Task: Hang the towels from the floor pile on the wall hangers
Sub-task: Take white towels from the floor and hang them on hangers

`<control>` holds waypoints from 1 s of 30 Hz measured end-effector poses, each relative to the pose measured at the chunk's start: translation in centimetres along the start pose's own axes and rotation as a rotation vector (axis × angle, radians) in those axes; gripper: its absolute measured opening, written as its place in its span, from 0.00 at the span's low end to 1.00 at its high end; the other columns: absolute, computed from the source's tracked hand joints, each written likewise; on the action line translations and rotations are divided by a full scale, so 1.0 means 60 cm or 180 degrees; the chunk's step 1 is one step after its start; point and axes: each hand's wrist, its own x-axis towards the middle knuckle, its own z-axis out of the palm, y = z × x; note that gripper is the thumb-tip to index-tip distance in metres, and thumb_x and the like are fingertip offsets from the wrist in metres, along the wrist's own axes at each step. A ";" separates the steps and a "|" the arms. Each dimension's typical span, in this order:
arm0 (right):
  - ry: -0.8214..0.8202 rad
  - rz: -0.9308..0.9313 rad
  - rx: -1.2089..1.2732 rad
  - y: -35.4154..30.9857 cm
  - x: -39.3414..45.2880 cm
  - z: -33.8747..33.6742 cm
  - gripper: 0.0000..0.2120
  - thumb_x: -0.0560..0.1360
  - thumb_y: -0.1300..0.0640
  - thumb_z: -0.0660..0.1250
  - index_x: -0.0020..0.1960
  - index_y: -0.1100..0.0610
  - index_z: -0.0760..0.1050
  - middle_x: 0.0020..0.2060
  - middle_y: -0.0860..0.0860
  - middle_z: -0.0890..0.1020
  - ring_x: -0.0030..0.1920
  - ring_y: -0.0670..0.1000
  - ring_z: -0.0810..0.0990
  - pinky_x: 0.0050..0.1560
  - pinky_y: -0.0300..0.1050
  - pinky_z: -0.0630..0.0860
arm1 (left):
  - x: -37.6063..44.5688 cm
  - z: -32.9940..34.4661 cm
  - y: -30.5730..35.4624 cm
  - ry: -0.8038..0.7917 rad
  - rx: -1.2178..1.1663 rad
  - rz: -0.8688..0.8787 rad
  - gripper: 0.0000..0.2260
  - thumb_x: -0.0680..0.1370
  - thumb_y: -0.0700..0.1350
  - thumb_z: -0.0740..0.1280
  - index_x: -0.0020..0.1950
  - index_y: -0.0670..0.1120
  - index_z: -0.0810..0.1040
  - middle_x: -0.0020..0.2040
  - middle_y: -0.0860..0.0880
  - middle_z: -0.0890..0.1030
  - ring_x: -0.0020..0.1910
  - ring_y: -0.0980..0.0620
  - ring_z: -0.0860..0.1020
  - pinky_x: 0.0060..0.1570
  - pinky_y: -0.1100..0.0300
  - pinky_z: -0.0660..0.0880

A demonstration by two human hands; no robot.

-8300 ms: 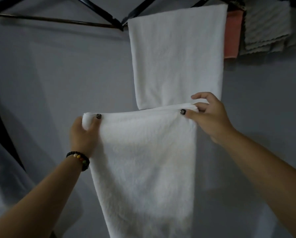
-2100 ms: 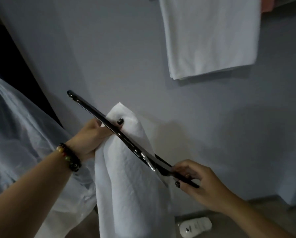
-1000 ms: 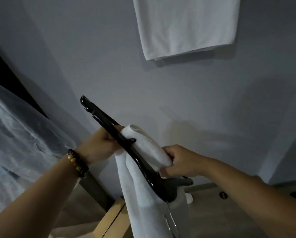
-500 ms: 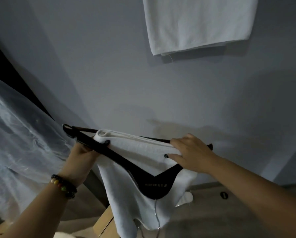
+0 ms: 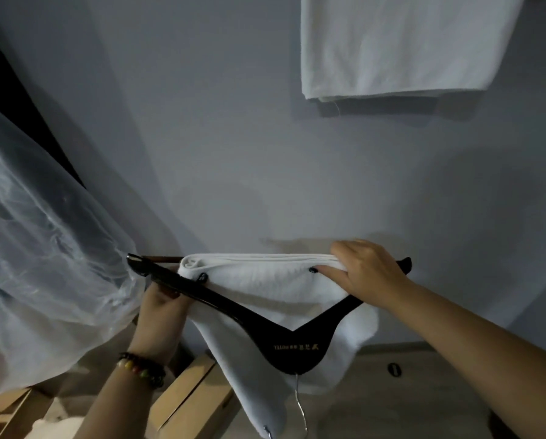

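Black hanger [image 5: 284, 340] held upside down, white towel [image 5: 265, 286] folded over its bar. Left hand [image 5: 167, 307] grips hanger and towel at 9 o'clock; right hand [image 5: 365, 269] pinches towel at 3 o'clock.

Hanging towel [image 5: 398, 49]: upper part is being cut off by the top edge. Hanger [image 5: 284, 346]: crossbar is being hidden under the folded towel [image 5: 265, 283]; gold lettering is proving too small to be read. Cardboard boxes [image 5: 189, 397]: being cropped by the bottom edge.
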 end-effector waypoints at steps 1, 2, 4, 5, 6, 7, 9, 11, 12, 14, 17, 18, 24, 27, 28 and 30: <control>0.0014 0.0062 0.0033 -0.004 -0.003 0.001 0.28 0.80 0.39 0.53 0.33 0.60 0.69 0.24 0.51 0.69 0.23 0.52 0.66 0.26 0.39 0.60 | -0.001 0.002 -0.008 0.0119 0.0252 0.0127 0.21 0.70 0.48 0.77 0.57 0.41 0.78 0.51 0.38 0.82 0.50 0.43 0.82 0.48 0.50 0.81; 0.0028 0.0130 0.0067 -0.009 -0.007 0.002 0.28 0.80 0.40 0.52 0.33 0.60 0.69 0.25 0.50 0.69 0.23 0.51 0.66 0.25 0.39 0.60 | -0.004 0.004 -0.017 0.0242 0.0450 0.0232 0.26 0.70 0.45 0.77 0.63 0.40 0.71 0.50 0.40 0.82 0.50 0.44 0.82 0.49 0.51 0.81; 0.0005 0.0267 0.0149 -0.018 -0.014 0.004 0.27 0.80 0.39 0.52 0.34 0.60 0.69 0.27 0.48 0.67 0.23 0.52 0.67 0.24 0.38 0.61 | -0.017 0.005 -0.034 0.0514 0.0484 0.0265 0.40 0.72 0.35 0.73 0.75 0.47 0.51 0.54 0.44 0.79 0.51 0.52 0.82 0.51 0.59 0.80; -0.0040 0.0326 0.0184 -0.022 -0.017 0.005 0.26 0.79 0.39 0.53 0.34 0.59 0.68 0.28 0.46 0.65 0.23 0.52 0.67 0.23 0.39 0.62 | -0.023 0.005 -0.042 0.0532 0.0458 0.0296 0.47 0.72 0.33 0.72 0.76 0.53 0.41 0.59 0.44 0.77 0.54 0.55 0.80 0.54 0.60 0.78; -0.0109 0.0385 0.0230 -0.025 -0.021 0.005 0.25 0.79 0.38 0.54 0.34 0.58 0.67 0.28 0.45 0.64 0.23 0.52 0.67 0.23 0.40 0.63 | -0.029 0.002 -0.049 0.0501 0.0526 0.0366 0.52 0.72 0.33 0.72 0.76 0.58 0.35 0.64 0.44 0.74 0.59 0.55 0.78 0.57 0.59 0.76; -0.0197 0.0459 0.0307 -0.027 -0.024 0.005 0.24 0.78 0.37 0.54 0.34 0.56 0.65 0.28 0.44 0.63 0.23 0.52 0.67 0.23 0.42 0.64 | -0.033 -0.004 -0.056 0.0424 0.0651 0.0451 0.53 0.71 0.34 0.73 0.76 0.61 0.35 0.67 0.45 0.72 0.62 0.54 0.76 0.59 0.60 0.75; -0.0380 0.0657 0.0587 -0.029 -0.027 0.004 0.21 0.75 0.37 0.58 0.35 0.52 0.61 0.26 0.43 0.61 0.25 0.46 0.65 0.26 0.40 0.63 | -0.036 -0.017 -0.055 0.0164 0.0623 0.0531 0.47 0.69 0.35 0.74 0.77 0.61 0.51 0.64 0.48 0.76 0.61 0.54 0.77 0.55 0.65 0.76; -0.0472 0.0790 0.0864 -0.031 -0.029 0.003 0.18 0.74 0.40 0.61 0.35 0.48 0.59 0.25 0.42 0.62 0.26 0.44 0.66 0.27 0.37 0.60 | -0.034 -0.033 -0.046 -0.0211 0.0639 0.0510 0.33 0.67 0.38 0.79 0.67 0.58 0.73 0.57 0.50 0.82 0.58 0.53 0.80 0.54 0.66 0.76; -0.0473 0.0822 0.0947 -0.032 -0.029 0.004 0.17 0.73 0.41 0.62 0.34 0.47 0.58 0.24 0.41 0.62 0.26 0.42 0.66 0.27 0.35 0.60 | -0.034 -0.041 -0.042 -0.0421 0.0656 0.0416 0.28 0.65 0.39 0.79 0.61 0.58 0.79 0.57 0.50 0.82 0.58 0.51 0.80 0.55 0.64 0.77; -0.0463 0.0884 0.1053 -0.035 -0.028 0.004 0.17 0.73 0.42 0.64 0.34 0.46 0.58 0.23 0.42 0.63 0.25 0.42 0.65 0.27 0.34 0.59 | -0.034 -0.055 -0.033 -0.0949 0.0236 -0.0056 0.27 0.63 0.35 0.77 0.59 0.54 0.81 0.59 0.47 0.82 0.60 0.46 0.79 0.56 0.57 0.78; -0.0434 0.0851 0.0956 -0.046 -0.023 0.003 0.17 0.73 0.42 0.64 0.35 0.44 0.57 0.23 0.42 0.61 0.24 0.45 0.63 0.26 0.40 0.62 | -0.032 -0.058 -0.022 -0.1176 -0.0547 -0.0789 0.30 0.62 0.39 0.74 0.64 0.46 0.77 0.61 0.42 0.81 0.61 0.42 0.78 0.54 0.53 0.79; -0.0402 0.0796 0.0846 -0.051 -0.020 0.003 0.17 0.73 0.42 0.63 0.35 0.45 0.57 0.23 0.41 0.61 0.24 0.46 0.62 0.25 0.42 0.62 | -0.030 -0.052 -0.022 -0.1025 -0.0395 -0.0781 0.30 0.62 0.42 0.77 0.64 0.46 0.78 0.60 0.44 0.81 0.60 0.44 0.79 0.53 0.55 0.79; -0.0129 -0.0198 -0.0147 -0.056 0.003 -0.015 0.23 0.75 0.40 0.62 0.30 0.57 0.68 0.21 0.48 0.67 0.20 0.52 0.65 0.25 0.37 0.57 | -0.024 -0.032 -0.021 -0.0234 0.0092 -0.0323 0.15 0.65 0.45 0.80 0.50 0.48 0.85 0.50 0.45 0.85 0.51 0.47 0.83 0.51 0.52 0.79; -0.0489 -0.0560 -0.0355 -0.046 0.012 -0.033 0.27 0.70 0.33 0.64 0.31 0.57 0.68 0.21 0.49 0.68 0.20 0.51 0.62 0.22 0.38 0.57 | -0.014 -0.034 -0.001 0.0159 0.0321 0.0032 0.07 0.70 0.36 0.74 0.44 0.48 0.84 0.42 0.52 0.86 0.43 0.55 0.82 0.44 0.64 0.80; -0.0680 -0.0585 -0.0361 -0.044 0.016 -0.037 0.29 0.67 0.30 0.63 0.31 0.56 0.66 0.21 0.48 0.66 0.20 0.50 0.60 0.22 0.39 0.57 | -0.010 -0.032 0.005 0.0210 0.0418 0.0141 0.08 0.72 0.35 0.72 0.45 0.47 0.83 0.41 0.55 0.85 0.41 0.59 0.82 0.42 0.68 0.79; -0.1118 -0.0415 -0.0432 -0.041 0.028 -0.044 0.32 0.61 0.25 0.63 0.32 0.54 0.60 0.22 0.44 0.61 0.21 0.49 0.58 0.21 0.38 0.53 | -0.001 -0.027 0.016 0.0310 0.0562 0.0309 0.07 0.72 0.35 0.72 0.45 0.47 0.82 0.40 0.58 0.85 0.40 0.63 0.81 0.42 0.72 0.76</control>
